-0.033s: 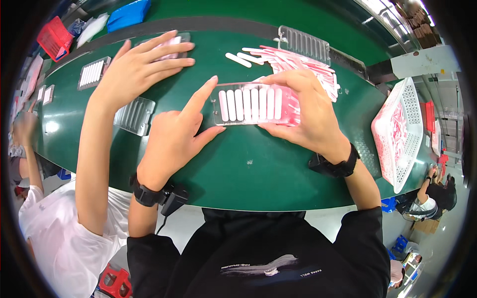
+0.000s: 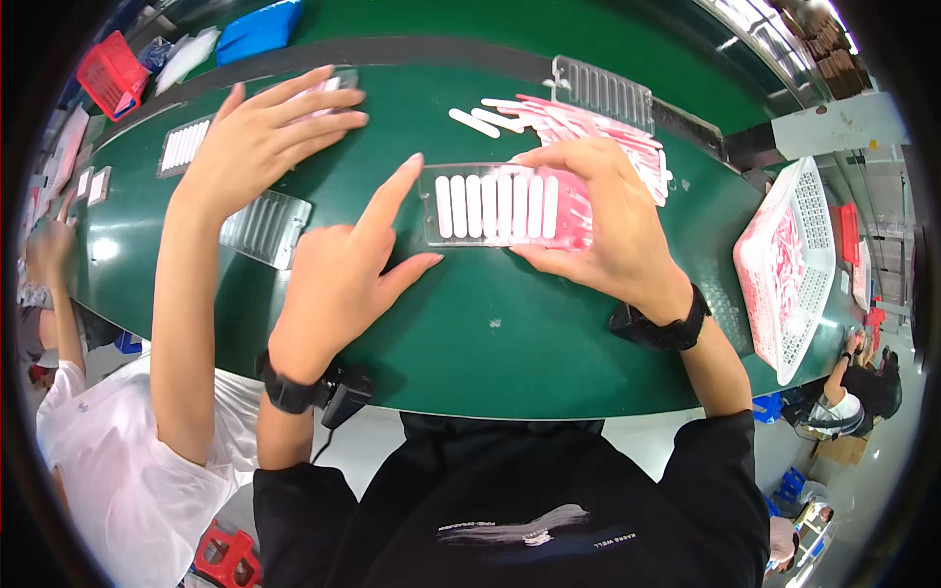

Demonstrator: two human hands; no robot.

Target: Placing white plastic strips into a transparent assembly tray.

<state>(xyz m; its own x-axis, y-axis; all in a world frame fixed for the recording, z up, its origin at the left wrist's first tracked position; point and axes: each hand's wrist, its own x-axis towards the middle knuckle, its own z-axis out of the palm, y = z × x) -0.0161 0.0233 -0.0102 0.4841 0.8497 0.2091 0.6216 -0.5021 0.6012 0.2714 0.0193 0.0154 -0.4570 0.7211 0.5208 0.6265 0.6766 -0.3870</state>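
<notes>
A clear plastic tray (image 2: 429, 214) lies before me, with a row of white round-ended sticks (image 2: 490, 208) standing side by side in it. Its right end looks pink beneath my right hand (image 2: 627, 220), whose thumb and fingers clasp that end from below and above. My left hand (image 2: 328, 269) is at the other end, index finger and thumb spread wide around the tray's left corners. The index fingertip meets the upper corner; the thumb tip rests by the lower edge. Behind the tray is a loose heap of pink and white sticks (image 2: 598, 132).
A ribbed clear tray (image 2: 603, 95) stands behind the heap, another (image 2: 265, 230) left of my hand. A co-worker's hand (image 2: 265, 132) reaches over a tray at the left. Filled trays (image 2: 184, 147) lie beyond. A white basket (image 2: 818, 225) of sticks stands at the right.
My left hand has shifted slightly left and down at the tray's end. The co-worker's hand has moved a little left. My right hand keeps its hold.
</notes>
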